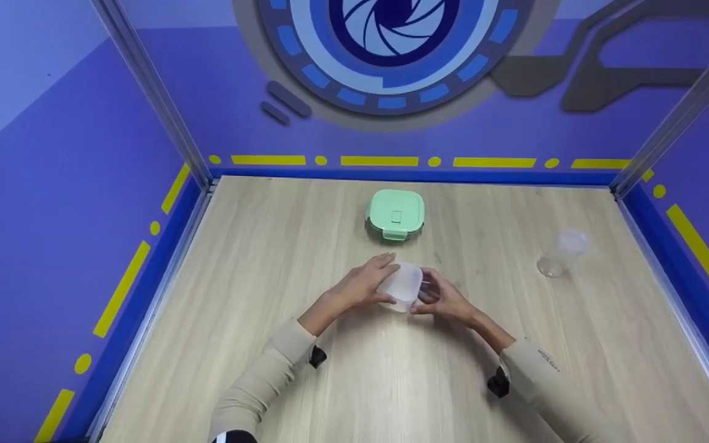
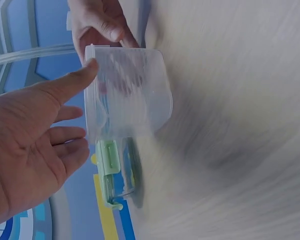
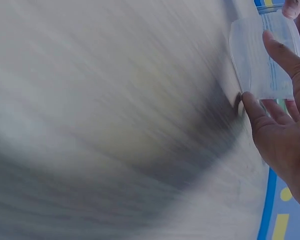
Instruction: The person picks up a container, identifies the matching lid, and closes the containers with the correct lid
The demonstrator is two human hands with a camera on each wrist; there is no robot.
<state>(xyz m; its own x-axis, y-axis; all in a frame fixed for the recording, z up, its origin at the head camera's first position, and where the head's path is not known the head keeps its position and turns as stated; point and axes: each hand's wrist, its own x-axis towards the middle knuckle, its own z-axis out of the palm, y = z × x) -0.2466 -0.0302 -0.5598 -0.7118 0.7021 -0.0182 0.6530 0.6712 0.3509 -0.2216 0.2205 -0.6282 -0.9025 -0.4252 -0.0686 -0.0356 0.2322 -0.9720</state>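
A translucent plastic food container (image 1: 401,284) with a lid is held up between both hands, close over the table. My right hand (image 1: 447,301) grips its right side, and in the right wrist view the thumb (image 3: 281,52) lies along the wall while other fingers reach beneath. On the other side, my left hand (image 1: 364,283) touches the lid with spread fingers. The left wrist view shows its thumb (image 2: 75,82) at the lid's edge and the other fingers loosely bent beside the lid.
Behind the hands stands a green-lidded clear lunch box (image 1: 396,212). Toward the right is a tall clear cup (image 1: 571,243) with a whitish top. Blue panels with yellow marks enclose the wooden table (image 1: 256,246) at the back and both sides.
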